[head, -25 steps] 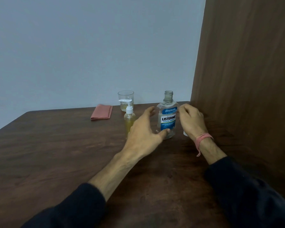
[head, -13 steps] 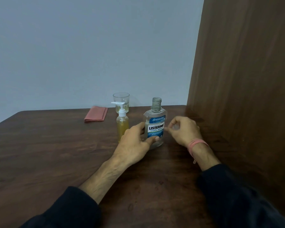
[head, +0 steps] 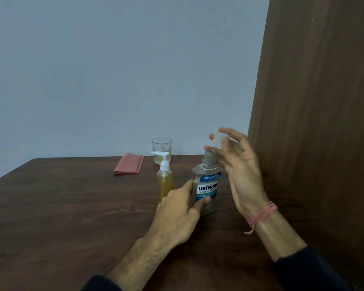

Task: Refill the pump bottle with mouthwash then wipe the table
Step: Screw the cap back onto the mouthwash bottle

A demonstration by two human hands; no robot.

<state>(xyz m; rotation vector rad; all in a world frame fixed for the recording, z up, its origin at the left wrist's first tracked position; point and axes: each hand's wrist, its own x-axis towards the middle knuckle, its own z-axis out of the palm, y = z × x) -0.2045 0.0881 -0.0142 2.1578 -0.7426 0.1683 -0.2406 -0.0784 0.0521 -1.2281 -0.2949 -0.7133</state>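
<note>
left grip: the left hand (head: pixel 177 215) wraps the lower body of the listerine cool mint mouthwash bottle (head: pixel 207 185), thumb across the front of the blue label, fingers hidden behind it.
right grip: the right hand (head: pixel 240 164) is raised just above the bottle's neck, fingertips closed on a pale translucent cap (head: pixel 219 140); the cap is blurred and its detail cannot be told.
mouthwash bottle: upright on the table (head: pixel 61 206), its neck bare and uncapped, near the table's right side.
pump bottle: a clear pump bottle (head: pixel 165 181) with a white pump head and yellowish liquid stands upright just beside the mouthwash bottle, on its left, partly hidden low down by the left hand.
glass: a clear tumbler (head: pixel 161 150) with a little pale liquid at the bottom stands behind the pump bottle, near the wall.
cloth: a folded pink cloth (head: pixel 129 166) lies flat on the table, left of the glass and apart from it.
wrist: a pink thread band (head: pixel 261 216) circles the right wrist above a dark sleeve.
surroundings: a dark wooden panel (head: pixel 313 112) rises at the right; a pale wall stands behind.
</note>
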